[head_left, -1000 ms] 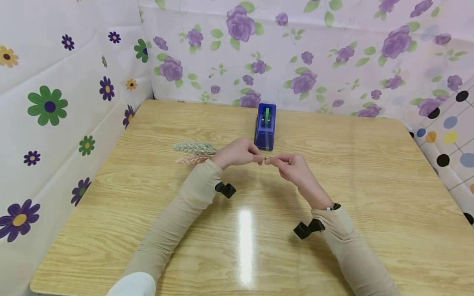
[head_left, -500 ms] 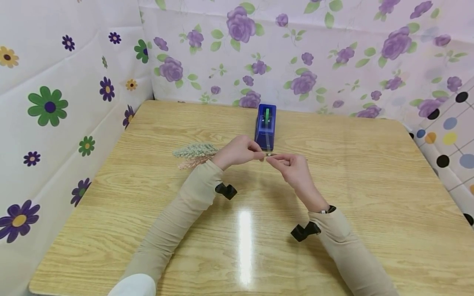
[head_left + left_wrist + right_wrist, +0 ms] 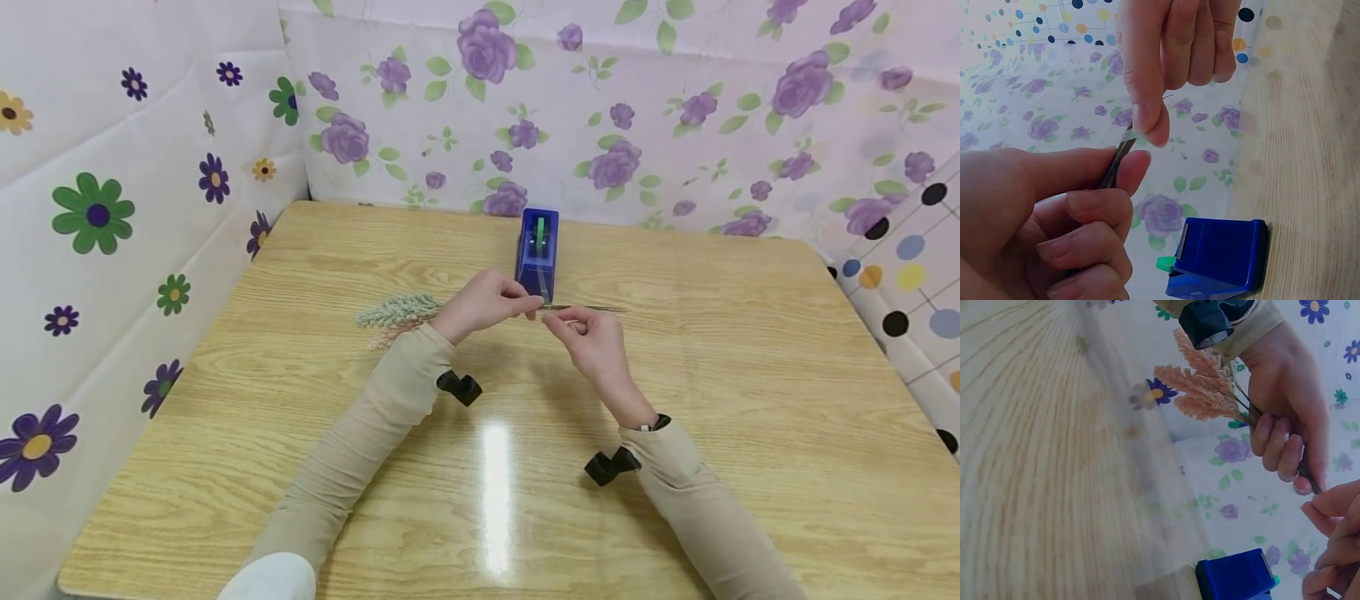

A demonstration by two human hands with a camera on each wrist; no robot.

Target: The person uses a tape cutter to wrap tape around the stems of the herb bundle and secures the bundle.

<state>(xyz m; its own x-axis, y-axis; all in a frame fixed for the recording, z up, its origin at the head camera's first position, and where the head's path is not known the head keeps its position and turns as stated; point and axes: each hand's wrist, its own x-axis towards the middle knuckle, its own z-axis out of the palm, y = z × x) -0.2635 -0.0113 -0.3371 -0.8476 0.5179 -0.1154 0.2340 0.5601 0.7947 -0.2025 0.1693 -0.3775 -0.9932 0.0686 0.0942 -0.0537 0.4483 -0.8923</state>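
Note:
My left hand (image 3: 487,307) grips a bundle of thin dark stems (image 3: 1116,164) above the table. The stems belong to artificial flower sprays: a pale green spray (image 3: 397,310) and a pink spray (image 3: 1200,384) stick out behind the left wrist. Bare stem ends extend rightward past the fingers in the head view. Beside the left fingertips, my right hand (image 3: 596,346) pinches a small piece of clear tape (image 3: 1127,135) against the stems with thumb and forefinger. How far the tape wraps round them is hidden by the fingertips.
A blue tape dispenser (image 3: 537,254) with a green core stands behind the hands on the wooden table (image 3: 750,375). Flower-printed cloth (image 3: 420,100) borders the back and left sides; dotted cloth hangs at the right.
The stem ends have come into view beyond the right fingers, and the flower sprays have tilted slightly. Both hands have shifted slightly away from the body, staying close together.

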